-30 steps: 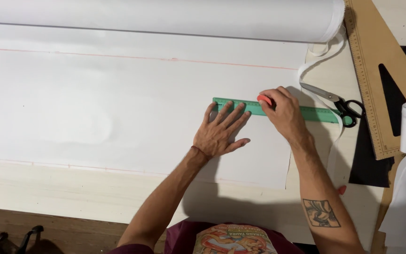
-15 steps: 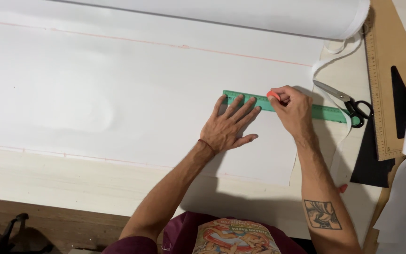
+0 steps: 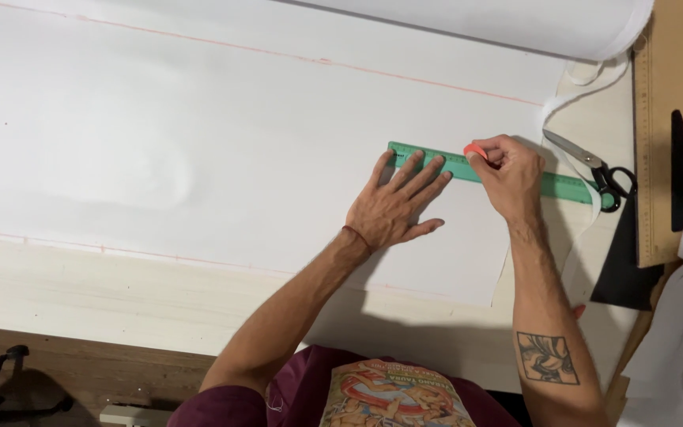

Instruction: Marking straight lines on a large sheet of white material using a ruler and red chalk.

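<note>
**Marking a line along the ruler**

Left hand (image 3: pixel 395 209) lies flat, fingers spread, pinning the green ruler (image 3: pixel 436 161) to white fabric (image 3: pixel 199 142) on the worktop (image 3: pixel 120 292). At three o'clock, right hand (image 3: pixel 509 175) pinches orange chalk (image 3: pixel 474 150) against the ruler's edge. Judged next: a steady stroke. Scissors (image 3: pixel 594 168) lie beyond.

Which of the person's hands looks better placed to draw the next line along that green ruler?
Probably the right hand: it pinches the orange chalk right at the green ruler. The left hand lies flat, fingers spread over the ruler's other end on the white fabric.
</note>
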